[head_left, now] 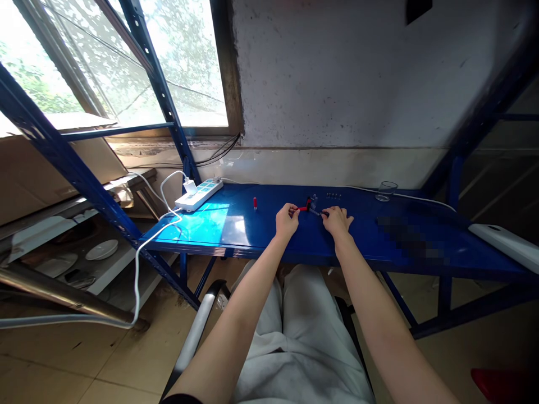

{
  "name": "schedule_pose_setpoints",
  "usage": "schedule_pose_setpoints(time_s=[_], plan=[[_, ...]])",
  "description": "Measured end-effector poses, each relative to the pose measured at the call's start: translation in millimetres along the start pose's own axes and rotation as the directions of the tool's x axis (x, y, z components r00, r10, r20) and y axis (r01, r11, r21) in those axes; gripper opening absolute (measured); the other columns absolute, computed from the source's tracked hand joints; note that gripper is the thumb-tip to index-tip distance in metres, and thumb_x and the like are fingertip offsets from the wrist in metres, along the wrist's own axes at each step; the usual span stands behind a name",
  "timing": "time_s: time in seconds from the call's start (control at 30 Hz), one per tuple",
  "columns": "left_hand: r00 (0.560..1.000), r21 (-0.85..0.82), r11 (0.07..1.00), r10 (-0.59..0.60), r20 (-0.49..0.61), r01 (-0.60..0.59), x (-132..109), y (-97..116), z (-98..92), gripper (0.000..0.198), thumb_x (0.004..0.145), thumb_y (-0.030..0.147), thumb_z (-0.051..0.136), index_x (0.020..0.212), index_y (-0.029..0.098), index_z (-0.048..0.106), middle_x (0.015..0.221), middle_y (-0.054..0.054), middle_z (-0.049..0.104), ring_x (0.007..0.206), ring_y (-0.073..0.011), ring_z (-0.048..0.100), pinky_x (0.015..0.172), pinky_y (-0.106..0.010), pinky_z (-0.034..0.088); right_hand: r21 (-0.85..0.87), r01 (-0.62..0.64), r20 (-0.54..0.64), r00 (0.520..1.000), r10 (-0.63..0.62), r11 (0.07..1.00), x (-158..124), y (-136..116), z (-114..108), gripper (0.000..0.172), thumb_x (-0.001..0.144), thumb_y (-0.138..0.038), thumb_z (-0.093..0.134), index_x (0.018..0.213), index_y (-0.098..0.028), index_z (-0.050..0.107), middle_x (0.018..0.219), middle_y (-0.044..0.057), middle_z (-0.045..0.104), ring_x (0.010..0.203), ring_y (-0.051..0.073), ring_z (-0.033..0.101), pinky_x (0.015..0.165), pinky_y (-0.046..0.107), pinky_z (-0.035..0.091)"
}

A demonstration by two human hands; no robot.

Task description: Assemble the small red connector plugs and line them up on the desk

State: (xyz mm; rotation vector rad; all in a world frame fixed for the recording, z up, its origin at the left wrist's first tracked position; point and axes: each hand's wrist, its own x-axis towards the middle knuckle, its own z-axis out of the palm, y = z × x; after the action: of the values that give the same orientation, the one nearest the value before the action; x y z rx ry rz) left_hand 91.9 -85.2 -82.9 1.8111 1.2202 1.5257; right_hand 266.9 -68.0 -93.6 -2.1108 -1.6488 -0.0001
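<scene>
My left hand (287, 221) is closed, its thumb and fingers pinching the end of a small red stick-like piece (302, 209). That piece points right, toward a small black-and-red object (309, 203) standing on the blue table. My right hand (338, 220) pinches a thin, greyish rod-like piece (315, 212) that reaches toward the same object. Just behind it is a small clear piece (314, 199). What exactly these parts are is too small to tell. To the left stands a small red-topped tube (255, 203), apart from both hands.
Several tiny metallic pieces (334, 196) lie in rows behind my right hand. A clear glass (386, 192) stands at the back right. On the left is a white power strip (199, 194) with a plugged-in charger and cables. A white device (505, 242) occupies the right end.
</scene>
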Motion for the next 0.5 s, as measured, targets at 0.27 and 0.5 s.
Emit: schedule_pose_setpoints(time_s=[0.27,0.5], plan=[[1.000,0.000,1.000,-0.001,-0.001,0.001,-0.2,1.5,-0.1,0.006,0.080,0.021,0.054,0.084,0.017,0.056,0.081,-0.004,0.060,0.075,-0.0135,0.056,0.068,-0.026,0.048,0.034,-0.013,-0.119,0.993,0.017,0.999,-4.8,-3.5,-6.2,0.021,0.084,-0.027,0.041,0.085,-0.018,0.060,0.102,0.011,0.054,0.103,0.029,0.042,0.083,0.046,0.030],[1.000,0.003,1.000,-0.008,0.010,0.008,-0.1,-2.3,0.6,0.006,0.080,0.021,0.054,0.084,0.018,0.056,0.080,-0.003,0.059,0.073,-0.0125,0.055,0.067,-0.025,0.047,0.620,0.198,-0.290,0.957,-0.013,0.760,-13.3,-13.6,-12.4,0.028,0.083,-0.042,0.042,0.096,-0.018,0.049,0.084,0.007,0.059,0.079,0.018,0.054,0.072,0.032,0.042]])
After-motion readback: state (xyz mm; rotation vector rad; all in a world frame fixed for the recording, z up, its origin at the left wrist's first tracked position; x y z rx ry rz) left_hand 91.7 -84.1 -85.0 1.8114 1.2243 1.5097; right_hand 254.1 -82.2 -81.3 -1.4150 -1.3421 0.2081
